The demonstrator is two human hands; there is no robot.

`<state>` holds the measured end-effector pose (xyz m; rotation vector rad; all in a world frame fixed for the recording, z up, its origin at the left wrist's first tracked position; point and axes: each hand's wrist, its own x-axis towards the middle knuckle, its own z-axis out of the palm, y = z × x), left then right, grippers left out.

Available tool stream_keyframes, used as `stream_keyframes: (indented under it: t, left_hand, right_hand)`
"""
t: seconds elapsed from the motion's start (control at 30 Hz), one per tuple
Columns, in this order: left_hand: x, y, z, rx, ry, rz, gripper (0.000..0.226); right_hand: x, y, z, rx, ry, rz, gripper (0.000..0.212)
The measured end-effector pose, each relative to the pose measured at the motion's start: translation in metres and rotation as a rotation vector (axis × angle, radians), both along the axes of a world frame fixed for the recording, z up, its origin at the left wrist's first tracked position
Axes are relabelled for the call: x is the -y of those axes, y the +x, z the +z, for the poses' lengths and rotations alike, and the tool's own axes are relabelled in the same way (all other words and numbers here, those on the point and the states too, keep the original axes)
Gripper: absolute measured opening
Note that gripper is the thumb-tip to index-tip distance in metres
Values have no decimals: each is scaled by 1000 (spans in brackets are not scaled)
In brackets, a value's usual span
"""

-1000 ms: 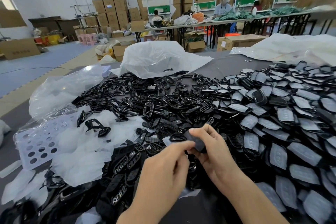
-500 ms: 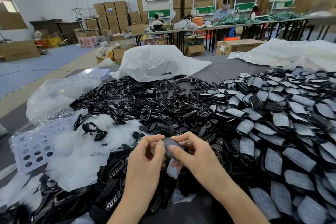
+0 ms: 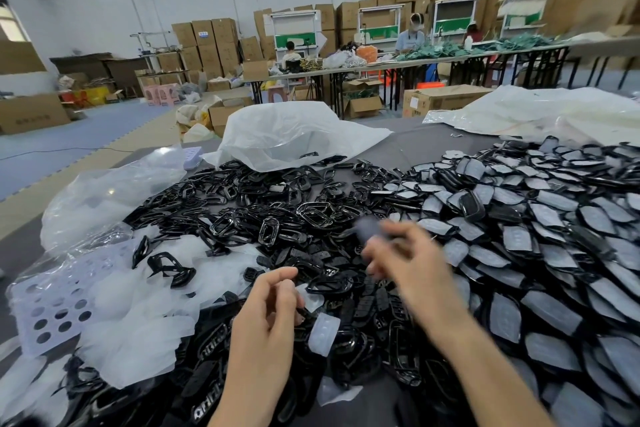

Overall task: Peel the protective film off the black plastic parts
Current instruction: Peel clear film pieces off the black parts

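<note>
Black parts [image 3: 311, 215], grey-white film [image 3: 550, 314] on those at right, a pale lilac sheet [image 3: 52, 302] patterned with round holes

White plastic bag [image 3: 291, 135], perforated tray [image 3: 52, 302], stacked cardboard boxes [image 3: 204, 42].

Grey table [image 3: 412, 142] bears heaps of black parts [image 3: 277, 204], loose films [image 3: 138, 333], plastic bags [image 3: 287, 135].

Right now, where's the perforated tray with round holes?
Head view, far left: the perforated tray lies between the clear plastic bag behind it and the heap of peeled film on its right.
</note>
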<state>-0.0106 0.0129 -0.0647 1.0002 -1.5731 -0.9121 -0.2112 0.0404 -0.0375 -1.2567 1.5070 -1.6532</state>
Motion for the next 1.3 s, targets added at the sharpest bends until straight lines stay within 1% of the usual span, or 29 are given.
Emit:
stream_keyframes:
  t: [0.03,0.07,0.1,0.13,0.17,0.2,0.27,0.3,0.33,0.37,0.4,0.43,0.47,0.5,0.57,0.6,0.67,0.77,0.83,0.9,1.0,1.1,1.2,1.3]
  left_hand:
    - [0,0,1,17,-13,-3,29]
    - [-1,0,1,30,-21,0,31]
    - [-1,0,2,34,-29,8,31]
    - [-2,0,2,34,-32,18,32]
    - [-3,0,3,49,-35,27,32]
    - [-4,0,3,81,-48,29,32]
    - [-4,3,2,195,-107,-25,25]
    - [-4,5,0,328,-162,-61,22]
    - [-3,6,-3,511,-240,-77,29]
    - [-2,7,-8,698,-317,-85,46]
    - [0,7,-12,842,-367,-71,62]
    - [2,8,-15,950,-376,-32,75]
    - [6,10,-16,1029,-357,21,82]
    - [10,13,-17,1077,-328,81,85]
    - [19,21,-16,1108,-290,178,78]
    - [23,25,-14,1100,-270,207,69]
    - [28,30,-12,1044,-228,227,50]
    - [26,30,-8,980,-190,232,30]
    - [26,31,-7,933,-180,228,15]
    - [25,32,-6,884,-178,228,8]
    - [24,29,-5,762,-175,240,5]
    - [23,26,-4,666,-184,236,13]
    - [21,26,-3,587,-163,199,19]
    - [21,26,-2,552,-169,200,20]
  right_hand:
    - [5,-19,12,98,-71,-142,34]
    - [9,-37,24,198,-125,-267,48]
    - [12,-50,33,275,-145,-355,67]
    - [14,-59,37,312,-132,-403,80]
    - [15,-61,35,302,-96,-425,86]
    - [16,-57,29,255,-50,-427,86]
    - [14,-37,12,105,-2,-370,76]
    - [12,-24,4,11,6,-332,69]
    - [12,-9,-2,-102,3,-298,61]
    - [12,4,-8,-231,-4,-273,53]
    - [13,17,-13,-370,-12,-257,48]
    - [14,30,-19,-504,-21,-226,47]
    - [17,39,-26,-631,-12,-173,48]
    - [20,47,-32,-763,38,-117,49]
    - [23,57,-45,-991,185,-62,46]
    - [23,58,-50,-1037,217,-57,43]
    - [21,56,-51,-1017,206,-55,35]
    - [20,52,-51,-957,169,-57,26]
    - [20,51,-51,-856,137,-61,22]
    - [17,50,-48,-710,102,-63,20]
    - [13,47,-42,-450,53,-63,21]
    - [10,45,-36,-253,46,-26,23]
    - [9,44,-33,-113,74,-3,22]
    - [6,43,-31,-35,80,-2,15]
